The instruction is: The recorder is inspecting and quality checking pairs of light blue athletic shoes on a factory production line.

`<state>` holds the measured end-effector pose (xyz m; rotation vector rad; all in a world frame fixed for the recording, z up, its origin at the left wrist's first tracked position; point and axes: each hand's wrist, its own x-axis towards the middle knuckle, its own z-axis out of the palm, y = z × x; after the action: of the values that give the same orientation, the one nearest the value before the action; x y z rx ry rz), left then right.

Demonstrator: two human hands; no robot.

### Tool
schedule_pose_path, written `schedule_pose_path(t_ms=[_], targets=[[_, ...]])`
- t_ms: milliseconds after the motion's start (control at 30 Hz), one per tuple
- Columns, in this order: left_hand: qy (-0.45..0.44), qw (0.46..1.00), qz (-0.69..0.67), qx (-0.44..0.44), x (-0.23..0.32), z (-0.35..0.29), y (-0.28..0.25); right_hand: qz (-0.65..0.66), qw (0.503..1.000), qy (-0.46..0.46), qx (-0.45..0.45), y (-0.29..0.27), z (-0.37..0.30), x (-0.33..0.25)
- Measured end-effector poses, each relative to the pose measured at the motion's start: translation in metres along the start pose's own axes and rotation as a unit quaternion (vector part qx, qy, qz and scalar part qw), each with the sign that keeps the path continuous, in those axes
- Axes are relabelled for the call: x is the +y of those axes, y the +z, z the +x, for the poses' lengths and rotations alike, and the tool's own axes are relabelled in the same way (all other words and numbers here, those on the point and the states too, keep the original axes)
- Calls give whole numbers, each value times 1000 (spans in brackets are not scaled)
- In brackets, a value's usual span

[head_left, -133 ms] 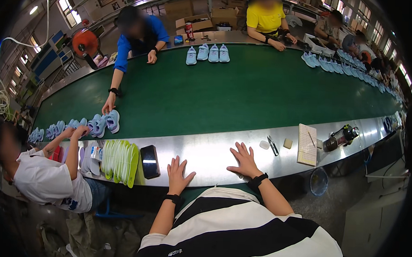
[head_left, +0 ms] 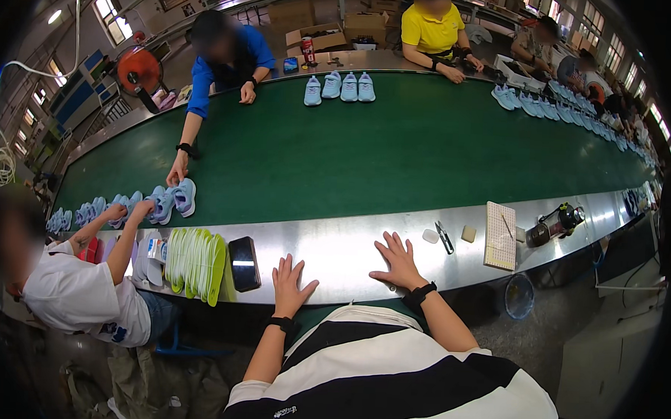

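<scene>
My left hand [head_left: 290,287] lies on the shiny metal table edge [head_left: 334,247], fingers spread, with nothing in it. To its left is a black smartphone [head_left: 244,264], and beyond that a bundle of white and lime-green insoles [head_left: 196,263]. My right hand [head_left: 398,263] rests flat on the same metal strip, fingers apart and holding nothing. Nearest to it on the right are a small whitish piece [head_left: 430,235], a pair of thread snips [head_left: 444,238] and a beige block [head_left: 468,233]. A notepad [head_left: 500,235] with a pen on it lies farther right.
A green conveyor belt [head_left: 338,157] runs beyond the metal strip, carrying light-blue shoes [head_left: 339,87] at its far side. On the left, a co-worker in blue reaches to a shoe [head_left: 185,197] beside a co-worker in white. A dark bottle [head_left: 550,226] lies at right; a bin [head_left: 519,296] stands below.
The far shoes have shifted very slightly right on the belt. The co-worker in white has moved a hand toward the shoes at left. My own hands stay where they were.
</scene>
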<state>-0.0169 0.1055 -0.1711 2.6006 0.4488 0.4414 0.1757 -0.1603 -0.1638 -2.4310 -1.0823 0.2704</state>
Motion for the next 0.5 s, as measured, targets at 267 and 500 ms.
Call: schedule_pose_path(t_ms=[267, 500], targets=[[-1, 1000, -1, -3, 0, 0, 0, -3, 1000, 3, -5, 0, 0, 0], [2, 1000, 4, -5, -1, 1, 0, 2, 1000, -3, 4, 2, 0, 2]])
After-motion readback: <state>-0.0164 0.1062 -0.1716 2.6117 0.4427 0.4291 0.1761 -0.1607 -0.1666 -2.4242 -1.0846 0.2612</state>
